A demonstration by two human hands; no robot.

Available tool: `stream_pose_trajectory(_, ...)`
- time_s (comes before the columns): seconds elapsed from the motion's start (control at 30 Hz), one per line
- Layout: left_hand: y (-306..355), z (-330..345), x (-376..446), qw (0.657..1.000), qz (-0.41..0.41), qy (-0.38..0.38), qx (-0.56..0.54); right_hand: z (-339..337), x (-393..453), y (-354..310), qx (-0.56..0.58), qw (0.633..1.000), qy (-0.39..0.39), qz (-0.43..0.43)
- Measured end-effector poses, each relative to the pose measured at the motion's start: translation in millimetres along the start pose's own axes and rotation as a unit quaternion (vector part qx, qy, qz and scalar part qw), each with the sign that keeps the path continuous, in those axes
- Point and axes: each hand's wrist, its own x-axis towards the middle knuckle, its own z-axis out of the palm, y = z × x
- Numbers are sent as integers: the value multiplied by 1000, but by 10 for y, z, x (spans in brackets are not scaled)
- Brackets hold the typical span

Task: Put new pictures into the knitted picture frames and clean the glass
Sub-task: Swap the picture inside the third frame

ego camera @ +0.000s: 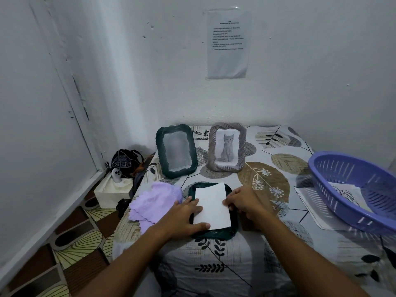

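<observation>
Nearest us, both forearms reach in over the near edge of the bed (246,264), which is covered in a leaf-print sheet. The left edge drops to patterned flooring, the far edge meets the white wall, and bare sheet lies open between the hands and the near edge.

A dark green knitted frame (232,229) lies flat near the left edge, face down as far as we can tell. A white sheet of paper (211,205) lies on it, covering most of its middle. The left hand (182,217) rests flat on the frame's left side, fingers straight and spread, with thumb and fingertips on the paper's left margin. The right hand (244,202) sits at the paper's right edge, its fingers curled and pinching that edge.

A lilac fluffy cloth (156,202) lies bunched just beside the left hand, at the left edge.

Toward the far edge stand two upright frames: a dark green knitted one (176,151) whose glass shows only a grey blur, and a grey knitted one (227,147) holding a picture of a grey kitten.

At the right edge, a purple slotted plastic basket (353,189) sits tilted; paper shows inside it, and a printed sheet (310,204) lies under its near rim.

A printed notice (228,43) is taped to the wall.
</observation>
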Motion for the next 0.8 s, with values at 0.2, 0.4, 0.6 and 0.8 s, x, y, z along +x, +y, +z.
stream_pose_trajectory(0.2,22,-5,-16,1000,-3,13,-3,-23,5,17,-40,999,3,-14)
stream_pose_trajectory(0.4,55,-16,-26,999,-4,41,-35,-28,45,8,-31,999,-12,1)
stream_pose_trajectory(0.6,223,-118,52,958,-78,224,-163,-250,5,-59,70,995,-57,38)
stream_pose_trajectory(0.8,533,-336,350,832,-189,130,-505,-655,-52,-71,146,986,-73,34)
